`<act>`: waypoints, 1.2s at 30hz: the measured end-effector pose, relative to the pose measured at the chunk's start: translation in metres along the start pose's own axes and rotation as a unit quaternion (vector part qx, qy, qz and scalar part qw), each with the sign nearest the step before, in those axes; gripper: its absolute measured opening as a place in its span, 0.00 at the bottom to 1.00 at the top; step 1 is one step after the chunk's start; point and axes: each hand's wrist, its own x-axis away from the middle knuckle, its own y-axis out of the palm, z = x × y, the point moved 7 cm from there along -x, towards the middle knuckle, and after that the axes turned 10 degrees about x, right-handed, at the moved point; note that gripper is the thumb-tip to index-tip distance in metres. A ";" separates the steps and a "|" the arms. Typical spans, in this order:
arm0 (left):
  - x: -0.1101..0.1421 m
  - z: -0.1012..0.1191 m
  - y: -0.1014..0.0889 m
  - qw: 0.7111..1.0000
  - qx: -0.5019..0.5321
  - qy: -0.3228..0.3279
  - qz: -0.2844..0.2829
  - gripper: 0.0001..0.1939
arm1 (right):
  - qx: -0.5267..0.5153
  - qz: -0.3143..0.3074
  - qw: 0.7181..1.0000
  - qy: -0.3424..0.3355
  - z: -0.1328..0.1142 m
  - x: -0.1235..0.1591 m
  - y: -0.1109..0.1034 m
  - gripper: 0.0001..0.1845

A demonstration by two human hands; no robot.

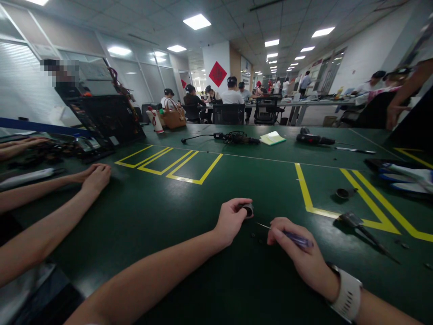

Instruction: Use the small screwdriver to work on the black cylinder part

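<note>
Fingers and thumb of your left hand (230, 223) grasp the ring (249, 209), a small dark grey hollow part, near the middle of the green table (145, 225). Its open end faces partly toward you, and your index finger lies along its top edge. Your right hand (294, 246) has its fingers curled around the driver (299, 239), gripping its purple see-through handle. The thin metal shaft points left toward the ring, its tip near it but apart. Below that tip, between your hands, small dark bits (253, 235) lie on the table; they are too small to make out. You wear a pale watch (349, 291) on your right wrist.

To your right, yellow tape (303, 189) marks out boxes. A dark cup (342, 193) sits inside the nearer one, its stub pointing right. A black tool (352, 220) lies across that box's lower line, its long tapered end aimed toward your lower right.

Farther back you have a drill (314, 138), a pen (355, 150), a yellowish notepad (272, 138) and a heap of black cable (237, 136). To your left, a co-worker's hands (96, 179) rest together over the table; you cannot tell whether they hold anything.
</note>
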 end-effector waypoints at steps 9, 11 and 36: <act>0.001 0.002 0.001 1.000 -0.003 -0.001 -0.009 0.12 | -0.086 -0.011 0.992 0.088 0.026 -0.003 0.005 0.20; 0.001 0.003 0.003 1.000 0.004 -0.001 -0.010 0.12 | -0.083 -0.021 0.992 0.089 0.023 -0.003 0.007 0.19; 0.002 0.003 -0.001 1.000 0.006 0.021 0.005 0.22 | 0.207 -0.046 0.959 -0.189 -0.030 0.010 0.012 0.07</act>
